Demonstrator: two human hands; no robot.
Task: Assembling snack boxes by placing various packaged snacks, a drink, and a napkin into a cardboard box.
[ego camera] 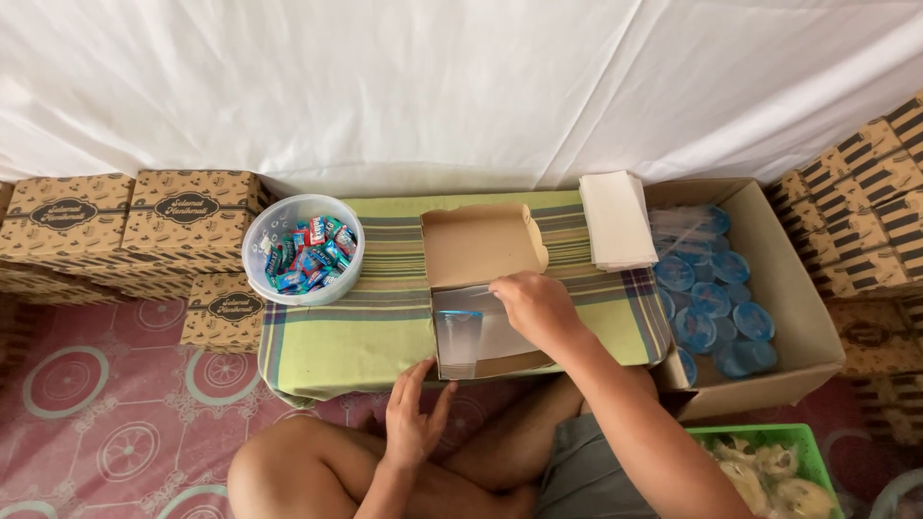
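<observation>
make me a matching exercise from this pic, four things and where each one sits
Things:
1. sealed water cup
2. wrapped candies
3. stack of white paper
4. blue-lidded cups

Places:
a. in the big carton on the right
b. in the round clear bowl
c. in the open small box, near corner
d. on the striped cloth, right of the small box's lid

Pairs: 1-c, 2-b, 3-d, 4-a

Open box (pixel 481 288) mid counter (pixel 385 327): sweets bowl (pixel 301 248) blocks left, napkin stack (pixel 615 219) right, raised lid behind. Bare cloth between bowl and box.
</observation>
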